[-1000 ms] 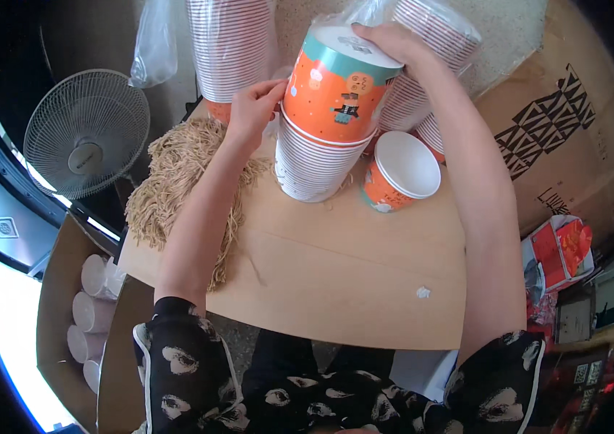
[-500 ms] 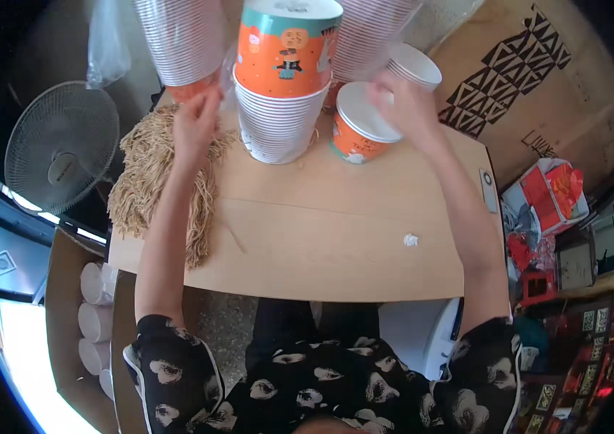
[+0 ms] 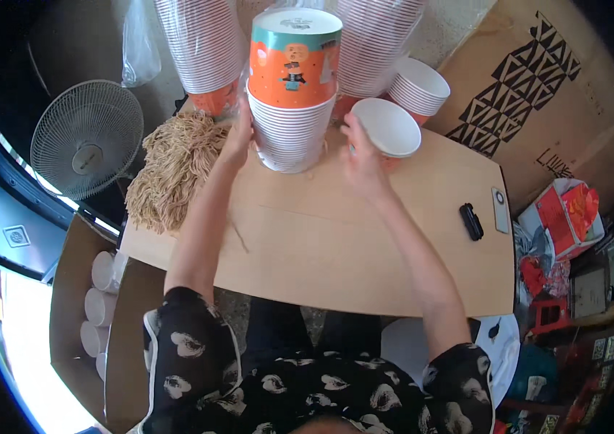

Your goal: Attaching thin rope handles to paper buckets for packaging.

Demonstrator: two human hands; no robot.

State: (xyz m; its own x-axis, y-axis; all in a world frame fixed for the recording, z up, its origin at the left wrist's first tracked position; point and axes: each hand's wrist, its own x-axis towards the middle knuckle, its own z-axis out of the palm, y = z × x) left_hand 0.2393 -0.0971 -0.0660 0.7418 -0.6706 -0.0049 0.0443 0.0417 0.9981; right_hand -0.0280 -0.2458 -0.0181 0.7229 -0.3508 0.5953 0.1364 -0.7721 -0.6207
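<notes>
A tall stack of nested paper buckets (image 3: 294, 119) stands upside down on the table, the top one orange with a teal band and a cartoon print. My left hand (image 3: 237, 139) lies along the left side of this stack, fingers stretched upward. To the right of the stack, my right hand (image 3: 362, 155) is raised with its fingers apart and holds nothing. Just beyond it an upright paper bucket (image 3: 388, 129) shows its white inside; the hand partly covers it. Left of my left forearm lies a heap of tan paper-like strands (image 3: 177, 170).
Plastic-wrapped bucket stacks (image 3: 202, 50) rise at the back, with a short upright stack (image 3: 420, 85) at right. A black clip-like object (image 3: 471, 221) lies near the right table edge. A fan (image 3: 86, 145) stands left, above an open carton (image 3: 75, 318) of white cylinders.
My left hand has moved from above the strands to the stack's side. My right hand has come away from the upright bucket, toward the stack. The view has shifted; the black object now shows.
</notes>
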